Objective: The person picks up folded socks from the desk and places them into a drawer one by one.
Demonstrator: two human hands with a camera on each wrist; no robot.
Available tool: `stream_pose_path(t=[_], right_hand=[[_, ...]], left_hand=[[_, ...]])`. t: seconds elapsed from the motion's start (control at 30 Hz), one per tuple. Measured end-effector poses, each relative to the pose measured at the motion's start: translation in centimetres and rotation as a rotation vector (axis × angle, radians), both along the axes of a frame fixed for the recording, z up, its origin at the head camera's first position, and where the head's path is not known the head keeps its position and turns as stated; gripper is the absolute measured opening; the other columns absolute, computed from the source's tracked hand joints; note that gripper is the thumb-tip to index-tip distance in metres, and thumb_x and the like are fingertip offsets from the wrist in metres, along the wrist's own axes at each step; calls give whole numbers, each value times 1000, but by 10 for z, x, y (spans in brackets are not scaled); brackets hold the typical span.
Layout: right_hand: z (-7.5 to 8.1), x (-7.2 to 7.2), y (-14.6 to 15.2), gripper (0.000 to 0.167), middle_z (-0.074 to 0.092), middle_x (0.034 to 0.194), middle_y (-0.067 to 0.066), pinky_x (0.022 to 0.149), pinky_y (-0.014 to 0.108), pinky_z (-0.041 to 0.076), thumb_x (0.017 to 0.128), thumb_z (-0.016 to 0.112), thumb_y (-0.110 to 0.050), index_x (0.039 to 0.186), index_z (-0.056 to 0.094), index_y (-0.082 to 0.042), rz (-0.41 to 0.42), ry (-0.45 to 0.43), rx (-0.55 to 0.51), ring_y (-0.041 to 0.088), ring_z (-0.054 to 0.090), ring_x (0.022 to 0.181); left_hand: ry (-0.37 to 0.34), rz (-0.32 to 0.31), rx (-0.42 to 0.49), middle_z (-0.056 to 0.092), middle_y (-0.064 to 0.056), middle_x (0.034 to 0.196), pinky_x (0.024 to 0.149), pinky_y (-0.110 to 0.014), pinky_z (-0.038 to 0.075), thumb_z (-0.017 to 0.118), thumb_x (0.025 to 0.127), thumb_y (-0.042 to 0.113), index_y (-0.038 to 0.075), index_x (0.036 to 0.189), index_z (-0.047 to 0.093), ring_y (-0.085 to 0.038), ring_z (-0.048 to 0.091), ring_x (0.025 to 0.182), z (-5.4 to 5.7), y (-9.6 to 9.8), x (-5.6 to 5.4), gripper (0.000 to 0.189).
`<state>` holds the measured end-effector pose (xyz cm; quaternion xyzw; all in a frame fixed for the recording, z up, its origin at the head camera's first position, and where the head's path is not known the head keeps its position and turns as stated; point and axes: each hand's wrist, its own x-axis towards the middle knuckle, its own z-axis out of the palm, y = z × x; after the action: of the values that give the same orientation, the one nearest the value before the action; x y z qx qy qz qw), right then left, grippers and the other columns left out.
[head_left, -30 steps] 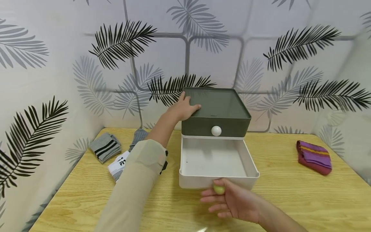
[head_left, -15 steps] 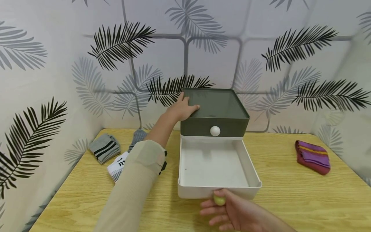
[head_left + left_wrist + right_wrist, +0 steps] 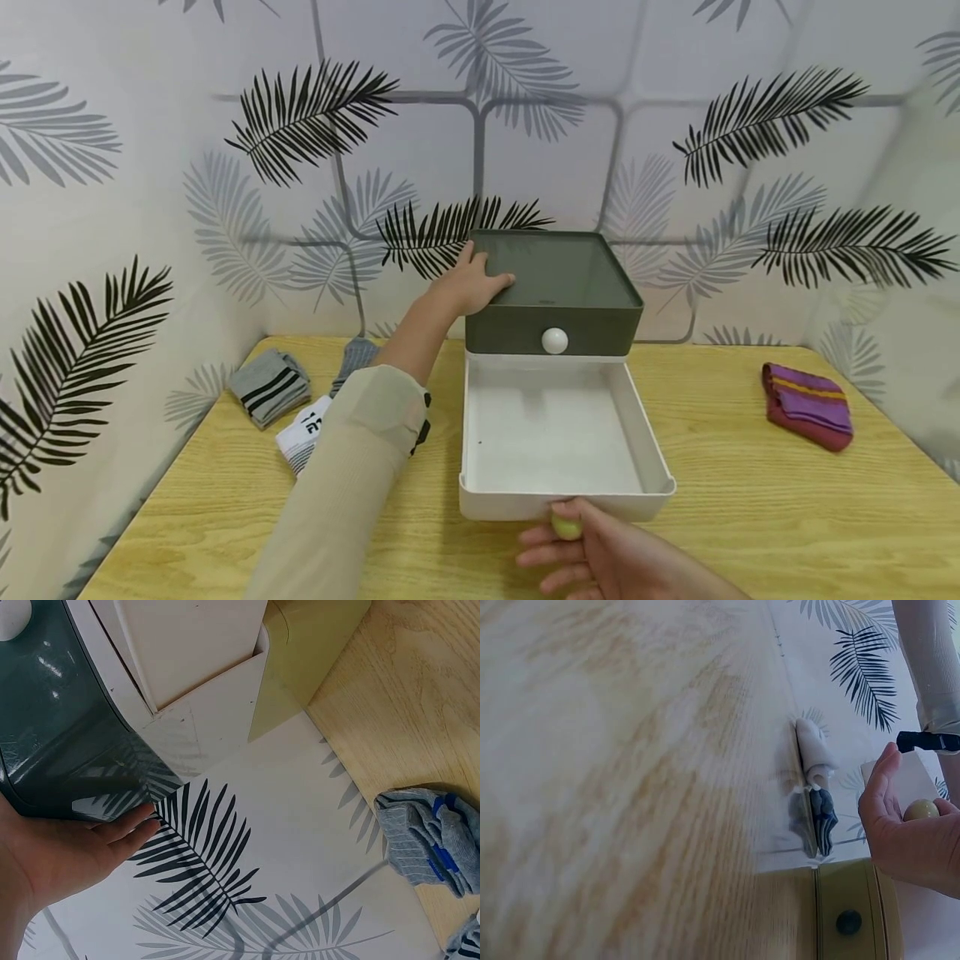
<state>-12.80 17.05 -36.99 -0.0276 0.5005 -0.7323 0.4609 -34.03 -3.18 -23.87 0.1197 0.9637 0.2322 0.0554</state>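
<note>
Where the white drawer [image 3: 551, 433] juts out toward me from beneath the dark green unit [image 3: 562, 267], I look down onto its pale floor. Taking that drawer as the clock's centre, with twelve pointing away from me, its yellow-green knob [image 3: 566, 527] sits at six. I pinch it between the thumb and fingers of my right hand [image 3: 611, 554], the other fingers stretching out loosely. At eleven, my left hand [image 3: 468, 283] rests spread on the unit's top and left edge. A round white knob [image 3: 555, 341] marks the unit's front at twelve. Farther out on the wooden table [image 3: 735, 517], a white sock [image 3: 306, 429] lies at nine, partly behind my beige sleeve [image 3: 322, 500], a folded, black-striped grey bundle [image 3: 270, 387] just past it, a blue-grey sock [image 3: 356, 362] at ten, and a purple bundle [image 3: 808, 407] at three.
</note>
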Motion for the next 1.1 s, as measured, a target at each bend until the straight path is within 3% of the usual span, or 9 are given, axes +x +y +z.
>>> stream_pose_path(t=[0.23,0.37,0.47,0.57,0.7,0.87,0.97,1.1], right_hand=[[-1,7,5,51,58,117,15,89,39,44,97,40,-41,124,51,1,31,126,134,24,57,100],[2,11,17,46,60,114,15,87,35,46,99,36,-31,120,56,5,129,213,130,22,58,100],[14,12,32,43,60,114,14,85,33,47,101,30,-25,120,57,4,202,300,114,20,59,97],[31,7,51,41,57,118,17,86,36,46,103,25,-17,123,53,4,260,458,12,21,58,97],[57,-11,86,41,52,124,20,88,39,44,100,17,-2,129,45,8,235,709,-177,26,55,105],[80,-43,141,48,47,131,18,89,36,44,98,7,5,134,39,8,31,902,-306,28,51,112],[84,-56,175,49,51,129,14,88,34,45,99,9,4,131,46,6,-213,895,-326,26,53,111],[75,-66,211,40,57,122,11,81,31,49,99,23,5,126,52,4,-584,950,-247,21,57,106]], left_hand=[[-5,2,4,-10,-4,152,103,-47,24,34,96,52,12,149,13,-29,14,136,-2,2,1,70],[2,-4,-1,-9,-5,153,103,-47,24,34,96,52,11,149,14,-30,15,136,-1,2,2,70],[8,-6,-4,-9,-5,153,103,-47,24,34,96,52,11,149,14,-30,16,136,0,2,1,70],[14,-7,-5,-9,-5,152,103,-47,25,34,96,53,11,149,14,-30,16,136,2,0,0,70],[16,-11,-12,-10,-5,152,103,-47,24,33,96,53,11,149,13,-29,14,136,4,-2,-2,70],[6,-17,-13,-11,-5,152,104,-47,22,32,96,54,12,149,11,-29,12,136,3,-3,-2,71],[-5,-25,-8,-11,-5,152,104,-48,22,32,95,54,12,149,11,-30,12,136,2,-2,-1,71],[-3,-23,-3,-10,-5,152,103,-48,23,33,95,53,12,149,12,-30,14,136,0,0,0,71]])
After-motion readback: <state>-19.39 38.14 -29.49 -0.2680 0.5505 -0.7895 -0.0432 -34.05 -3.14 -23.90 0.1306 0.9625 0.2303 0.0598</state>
